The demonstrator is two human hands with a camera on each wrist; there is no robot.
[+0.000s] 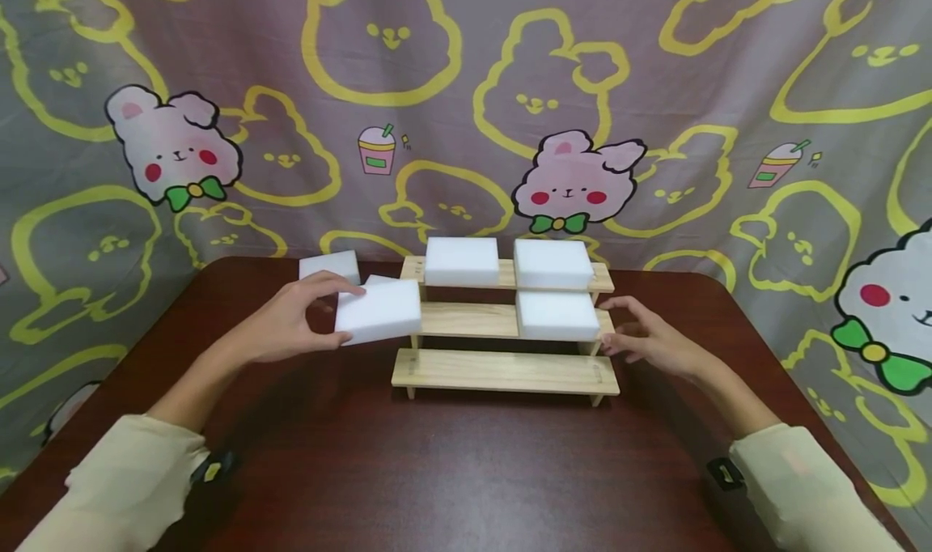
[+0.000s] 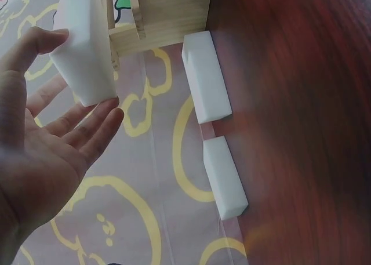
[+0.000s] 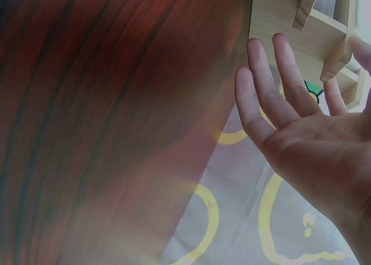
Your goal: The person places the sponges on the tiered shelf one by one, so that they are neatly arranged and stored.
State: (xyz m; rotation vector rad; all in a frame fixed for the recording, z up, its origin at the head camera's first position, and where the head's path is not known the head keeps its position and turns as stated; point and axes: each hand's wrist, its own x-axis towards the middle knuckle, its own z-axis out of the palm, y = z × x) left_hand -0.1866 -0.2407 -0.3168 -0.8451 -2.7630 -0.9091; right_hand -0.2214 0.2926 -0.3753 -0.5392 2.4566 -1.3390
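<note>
Between thumb and fingers, my left hand (image 1: 287, 317) holds a white foam block (image 1: 380, 312) at the left end of the wooden three-step shelf (image 1: 466, 319). The left wrist view shows this block (image 2: 87, 50) tilted, with the fingertips along its lower edge. Around the right end of the middle step is my right hand (image 1: 651, 341), fingers spread and relaxed, gripping nothing. Its thumb and fingertips are close to that step's end and to the foam block (image 1: 557, 314) on its right half. Two more foam blocks, a left one (image 1: 462, 261) and a right one (image 1: 553, 264), sit on the top step.
Two white blocks, one nearer (image 2: 207, 79) and one farther (image 2: 225, 178), lie on the dark red table (image 1: 466, 471) behind the left hand. The bottom step (image 1: 502, 371) is bare wood. A patterned curtain (image 1: 451, 74) hangs behind the table.
</note>
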